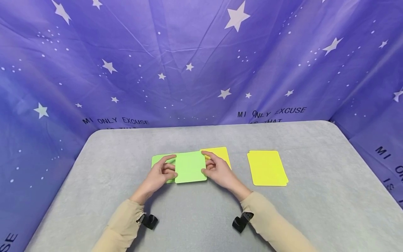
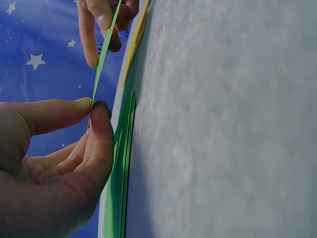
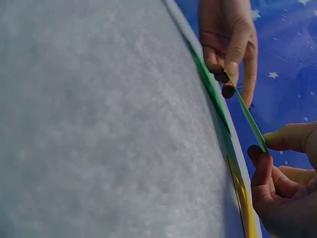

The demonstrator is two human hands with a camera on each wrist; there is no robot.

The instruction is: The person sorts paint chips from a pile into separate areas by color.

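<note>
Between both hands a light green square card [image 1: 190, 167] is held above the table. The left hand [image 1: 161, 171] pinches its left edge between thumb and fingers; the right hand [image 1: 219, 170] pinches its right edge the same way. In both wrist views the card [image 2: 105, 57] appears edge-on as a thin strip, raised off the table. Below the left hand lies a small stack of green cards [image 1: 157, 160], partly covered by the hand and held card. Behind the right hand lies a yellow card or stack [image 1: 221, 153], also partly hidden.
Farther right, a slightly uneven stack of yellow cards [image 1: 267, 168] lies on the grey cloth-covered table [image 1: 195, 217]. A purple star-patterned curtain [image 1: 189, 91] hangs behind the table and along its sides. A black wrist camera [image 1: 242, 222] sits on the right sleeve, another on the left.
</note>
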